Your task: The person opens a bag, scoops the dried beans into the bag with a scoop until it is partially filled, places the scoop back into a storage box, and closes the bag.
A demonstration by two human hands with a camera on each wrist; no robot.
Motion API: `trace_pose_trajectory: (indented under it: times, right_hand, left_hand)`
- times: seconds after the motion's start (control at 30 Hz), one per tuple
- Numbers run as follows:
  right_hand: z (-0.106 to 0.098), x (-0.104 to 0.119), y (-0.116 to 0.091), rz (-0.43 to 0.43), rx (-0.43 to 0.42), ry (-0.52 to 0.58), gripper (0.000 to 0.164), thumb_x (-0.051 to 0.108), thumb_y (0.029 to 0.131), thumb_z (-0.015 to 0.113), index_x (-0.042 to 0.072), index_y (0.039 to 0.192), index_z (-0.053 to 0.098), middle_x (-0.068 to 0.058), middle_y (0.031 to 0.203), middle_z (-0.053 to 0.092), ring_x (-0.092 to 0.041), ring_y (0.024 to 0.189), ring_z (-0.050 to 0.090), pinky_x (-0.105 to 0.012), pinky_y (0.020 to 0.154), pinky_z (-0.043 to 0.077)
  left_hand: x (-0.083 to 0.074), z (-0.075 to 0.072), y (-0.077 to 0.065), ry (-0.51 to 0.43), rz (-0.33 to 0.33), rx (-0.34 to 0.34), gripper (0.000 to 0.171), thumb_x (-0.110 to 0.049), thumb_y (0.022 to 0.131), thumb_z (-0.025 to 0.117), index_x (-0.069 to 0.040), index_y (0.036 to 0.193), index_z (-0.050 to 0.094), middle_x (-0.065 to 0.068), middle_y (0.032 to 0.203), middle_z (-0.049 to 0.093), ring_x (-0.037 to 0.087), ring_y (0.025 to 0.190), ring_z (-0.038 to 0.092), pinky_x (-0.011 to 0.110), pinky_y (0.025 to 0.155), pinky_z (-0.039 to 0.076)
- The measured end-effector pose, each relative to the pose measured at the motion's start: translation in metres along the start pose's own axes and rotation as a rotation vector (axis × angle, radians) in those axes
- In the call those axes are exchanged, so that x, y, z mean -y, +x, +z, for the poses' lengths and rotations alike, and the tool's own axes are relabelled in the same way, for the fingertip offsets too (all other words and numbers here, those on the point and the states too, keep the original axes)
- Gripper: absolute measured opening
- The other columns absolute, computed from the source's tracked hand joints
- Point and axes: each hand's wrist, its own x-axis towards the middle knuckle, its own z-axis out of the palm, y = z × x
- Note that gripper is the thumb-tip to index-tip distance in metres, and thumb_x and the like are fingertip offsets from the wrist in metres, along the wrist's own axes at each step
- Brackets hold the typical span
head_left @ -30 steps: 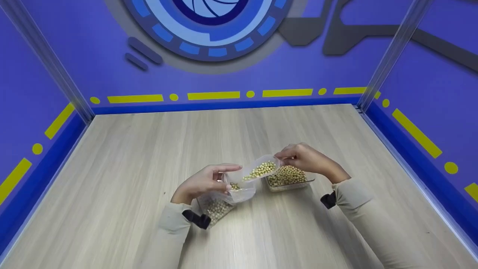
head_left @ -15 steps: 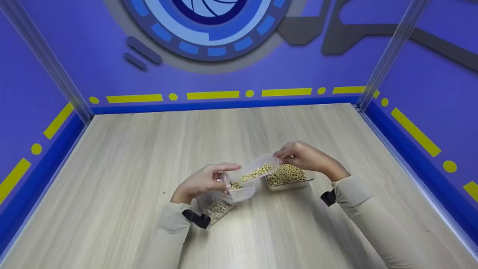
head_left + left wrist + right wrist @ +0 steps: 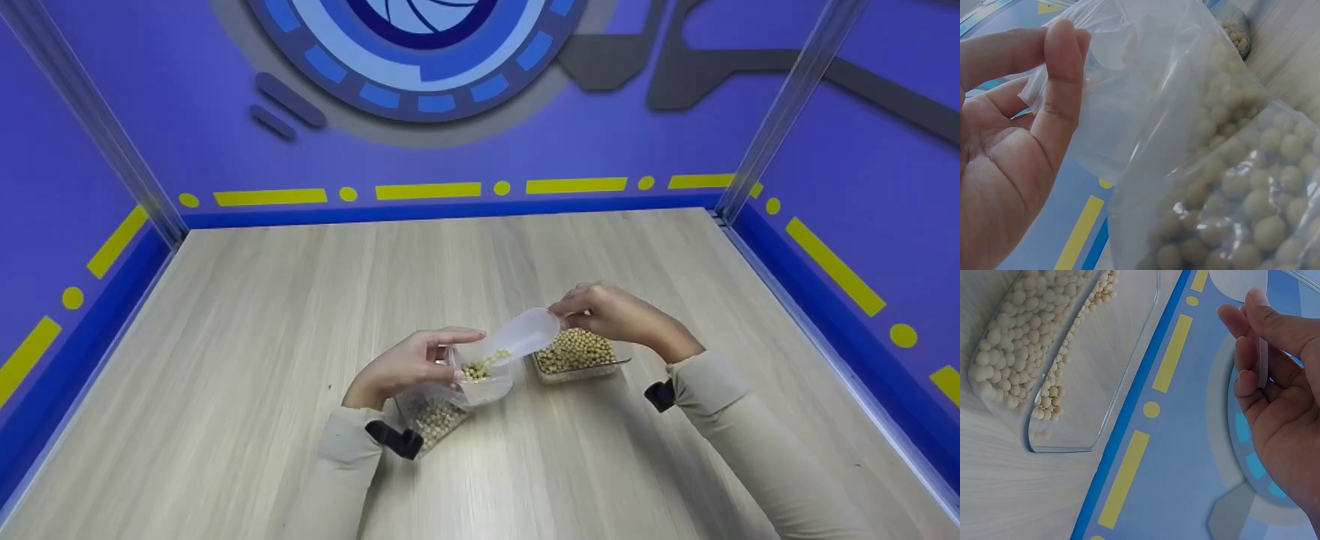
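My left hand [image 3: 412, 364] pinches the rim of a clear plastic bag [image 3: 487, 391], holding its mouth open. Pale round beans that look like soybeans [image 3: 1269, 225] fill the bag's lower part in the left wrist view. Over that mouth tilts a translucent plastic scoop [image 3: 531, 328], its lip at the opening. My right hand [image 3: 611, 313] grips the scoop by its handle [image 3: 1263, 363]. A few beans [image 3: 499, 355] lie at the lip, and more [image 3: 474, 370] show inside the bag's mouth. The rest of the scoop's bowl shows no beans.
A clear rectangular container [image 3: 1092, 439] heaped with the same beans stands on the wooden table [image 3: 300, 300], just right of the bag and below my right hand. Blue-purple panels [image 3: 420, 165] with yellow marks enclose the table at the back and sides.
Beans have slid down the scoop into the bag, leaving most of its bowl bare. The scoop tilts more steeply. Both hands have stayed nearly in place.
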Motion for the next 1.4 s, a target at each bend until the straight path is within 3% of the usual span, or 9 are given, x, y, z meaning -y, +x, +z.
trace_pose_trajectory:
  times: [0.1,0.37,0.6,0.7,0.87,0.93,1.07,1.4]
  right_hand:
    - [0.000,0.000,0.000,0.011,-0.001,-0.016,0.025,0.003,0.085,0.068,0.002,0.109,0.072,-0.012,0.100,0.073,-0.027,0.092,0.067,-0.040,0.078,0.056]
    - [0.000,-0.002,-0.002,0.007,0.000,0.008,0.025,0.004,0.085,0.068,0.001,0.110,0.072,-0.012,0.101,0.073,-0.027,0.092,0.067,-0.040,0.079,0.056]
    - [-0.006,-0.011,-0.008,0.018,-0.011,0.059,0.025,0.005,0.086,0.067,0.000,0.110,0.071,-0.014,0.104,0.072,-0.028,0.094,0.067,-0.040,0.079,0.056]
    - [-0.011,-0.015,-0.012,0.045,-0.017,0.074,0.025,0.006,0.087,0.066,-0.001,0.111,0.071,-0.016,0.105,0.072,-0.030,0.097,0.067,-0.041,0.080,0.056]
    - [-0.021,-0.025,-0.022,0.056,-0.056,0.042,0.024,0.001,0.085,0.067,-0.003,0.108,0.072,-0.018,0.103,0.072,-0.033,0.095,0.067,-0.044,0.079,0.056]
    - [-0.026,-0.029,-0.026,0.050,-0.075,0.016,0.023,-0.001,0.083,0.068,-0.004,0.106,0.072,-0.018,0.101,0.072,-0.033,0.093,0.068,-0.044,0.077,0.056]
    - [-0.035,-0.037,-0.036,0.050,-0.097,-0.030,0.023,-0.005,0.079,0.070,-0.004,0.102,0.073,-0.018,0.098,0.073,-0.033,0.090,0.068,-0.045,0.075,0.056]
    - [-0.054,-0.042,-0.053,0.158,-0.013,-0.101,0.023,-0.005,0.080,0.070,-0.004,0.103,0.073,-0.020,0.099,0.072,-0.036,0.092,0.067,-0.047,0.076,0.056]
  left_hand:
    - [0.000,0.000,0.000,-0.013,0.002,-0.001,0.063,0.008,0.083,0.063,0.008,0.141,0.040,0.038,0.126,0.044,0.005,0.075,0.062,0.020,0.072,0.056]
    - [-0.001,0.000,-0.002,-0.025,0.002,0.003,0.063,0.007,0.084,0.065,0.008,0.141,0.040,0.029,0.141,0.041,0.005,0.077,0.062,0.021,0.073,0.056]
    - [-0.001,-0.002,-0.001,-0.001,0.003,0.010,0.062,0.007,0.085,0.064,0.009,0.142,0.039,0.005,0.106,0.059,0.004,0.074,0.063,0.021,0.072,0.056]
    - [-0.001,-0.003,-0.001,-0.008,0.007,0.014,0.062,0.009,0.085,0.063,0.010,0.141,0.038,0.005,0.098,0.060,0.005,0.073,0.064,0.021,0.071,0.056]
    - [-0.003,-0.003,-0.002,-0.022,0.004,0.015,0.062,0.008,0.084,0.062,0.008,0.142,0.039,0.013,0.120,0.058,0.006,0.075,0.065,0.022,0.073,0.057]
    - [-0.004,-0.003,-0.003,0.002,0.009,0.013,0.062,0.007,0.085,0.063,0.006,0.142,0.040,0.018,0.136,0.050,0.005,0.075,0.064,0.022,0.073,0.057]
    - [-0.005,-0.003,-0.003,0.056,0.018,0.008,0.061,0.006,0.086,0.063,0.004,0.143,0.041,0.023,0.149,0.036,0.004,0.074,0.063,0.022,0.073,0.056]
    - [-0.013,-0.005,-0.004,0.030,0.032,0.017,0.062,0.007,0.085,0.062,0.006,0.143,0.039,0.031,0.139,0.041,0.004,0.074,0.063,0.023,0.072,0.057]
